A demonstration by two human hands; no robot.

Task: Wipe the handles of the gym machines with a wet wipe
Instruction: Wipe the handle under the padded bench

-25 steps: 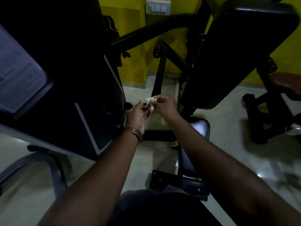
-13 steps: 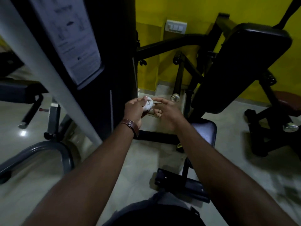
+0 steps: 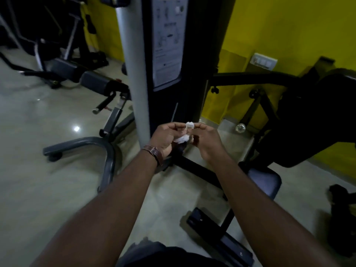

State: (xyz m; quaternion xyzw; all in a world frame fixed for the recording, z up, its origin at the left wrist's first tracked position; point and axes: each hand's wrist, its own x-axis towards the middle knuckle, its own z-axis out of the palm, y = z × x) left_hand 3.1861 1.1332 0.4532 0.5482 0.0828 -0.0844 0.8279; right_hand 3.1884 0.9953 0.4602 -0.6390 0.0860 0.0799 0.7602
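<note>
Both hands meet in front of me at mid-frame, pinching a small crumpled white wet wipe (image 3: 185,132) between them. My left hand (image 3: 165,138), with a brown watch strap on the wrist, holds the wipe's lower bunch. My right hand (image 3: 207,140) grips its upper end with the fingertips. Just beyond the hands rises a gym machine (image 3: 192,54) with a grey upright post (image 3: 134,74) and a white instruction placard (image 3: 167,41). A black arm bar (image 3: 256,79) of the machine runs to the right. I see no handle being touched.
A black padded seat and backrest (image 3: 312,120) stand at the right, with a small seat pad (image 3: 264,182) and a footplate (image 3: 219,239) below. A grey curved base leg (image 3: 92,145) lies left on the shiny floor. More benches (image 3: 77,72) sit at the far left. Yellow wall with a switch plate (image 3: 264,61) behind.
My view has swung left and up, bringing the grey post and placard to the centre. The hands stay together on the wipe and have pulled it slightly apart.
</note>
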